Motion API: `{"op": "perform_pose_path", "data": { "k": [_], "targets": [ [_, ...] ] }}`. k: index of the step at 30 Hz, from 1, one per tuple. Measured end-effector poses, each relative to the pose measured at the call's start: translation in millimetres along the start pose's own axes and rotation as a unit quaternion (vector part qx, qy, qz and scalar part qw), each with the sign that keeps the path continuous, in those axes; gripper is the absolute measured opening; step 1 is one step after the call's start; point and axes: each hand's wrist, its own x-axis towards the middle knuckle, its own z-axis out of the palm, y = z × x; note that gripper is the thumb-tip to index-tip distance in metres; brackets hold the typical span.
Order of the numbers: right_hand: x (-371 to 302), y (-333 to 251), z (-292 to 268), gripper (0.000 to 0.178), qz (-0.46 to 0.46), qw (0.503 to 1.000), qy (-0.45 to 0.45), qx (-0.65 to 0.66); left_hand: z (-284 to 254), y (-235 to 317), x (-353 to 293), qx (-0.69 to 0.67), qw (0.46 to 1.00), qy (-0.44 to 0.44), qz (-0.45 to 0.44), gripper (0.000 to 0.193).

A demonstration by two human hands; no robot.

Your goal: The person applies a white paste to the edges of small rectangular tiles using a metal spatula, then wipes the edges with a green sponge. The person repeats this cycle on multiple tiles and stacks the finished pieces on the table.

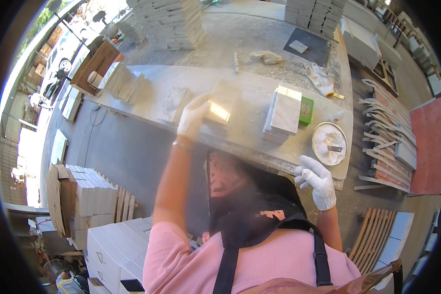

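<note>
Right hand (317, 180): gloved, raised just off the bench's near edge, fingers loosely curled, holding nothing; apart from every item.
Left hand (193, 116): gloved, stretched over the bench, fingers closed on the near side of a tile (222, 105) at the top of a blurred stack.
Tile: middle of the bench, slightly back from the near edge, tilted; motion blur hides its outline.
Bench (252, 90): long pale slab, dusty; its near edge runs slantwise from upper left to lower right, just ahead of the apron (250, 201).
Tile stack (283, 115): right of the held tile, set apart by a strip of bare bench.
Green box (306, 110): touching the stack's right side.
Bowl (329, 143): round, white powder and a small scraper inside; sits at the near right edge, just beyond the right hand.
Flat tiles (174, 104): left of the left hand, near the edge.
Fanned tiles (124, 82): far left end of the bench.
Spare gloves (321, 77): far right of the bench, well apart from the work.
Open room: bare surface behind the held tile up to the far edge.
Far ground: tall tile piles (169, 22) beyond the bench.
</note>
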Motion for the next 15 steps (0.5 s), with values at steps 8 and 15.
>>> {"op": "perform_pose_path", "data": {
  "k": [8, 15],
  "targets": [
    [6, 8, -18, 0.052, 0.005, 1.000, 0.001, -0.012, -6, 34, 16, 0.498, 0.867, -0.002, 0.019, 0.061],
    [11, 11, -9, 0.050, 0.011, 1.000, -0.017, 0.004, 62, 25, 34, 0.632, 0.775, -0.006, 0.001, 0.104]
  ]
}}
